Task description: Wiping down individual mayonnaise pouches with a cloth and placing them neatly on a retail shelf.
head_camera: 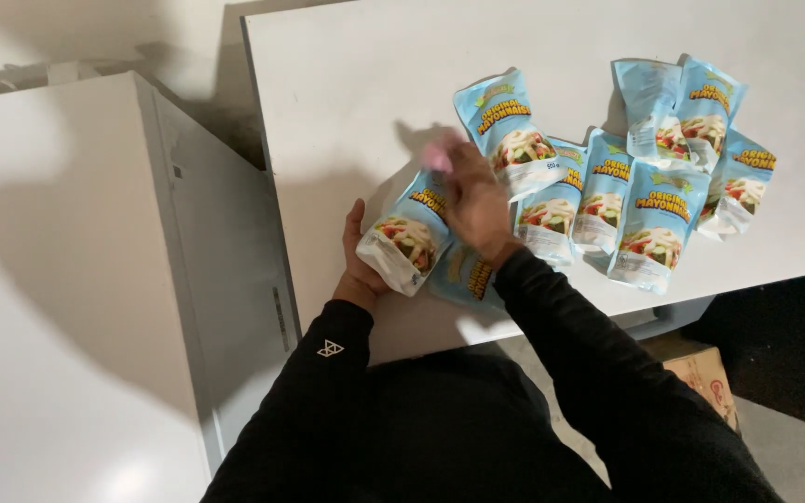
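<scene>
left hand (pixel 358 256): a blue sauce pouch (pixel 409 235) was gripped from the left, near the table (pixel 347 84)'s front edge.
right hand (pixel 475 200): closed on the pouch's pink cap (pixel 438 158).
left undone: judged early; the other pouches (pixel 649 154) were lying untouched toward the right edge.

The pouches (pixel 656 219) look like glossy blue plastic film, kinda crinkly, the worktop (pixel 356 84) is smooth matt white, sleeves (pixel 598 373) are soft black cloth
</scene>
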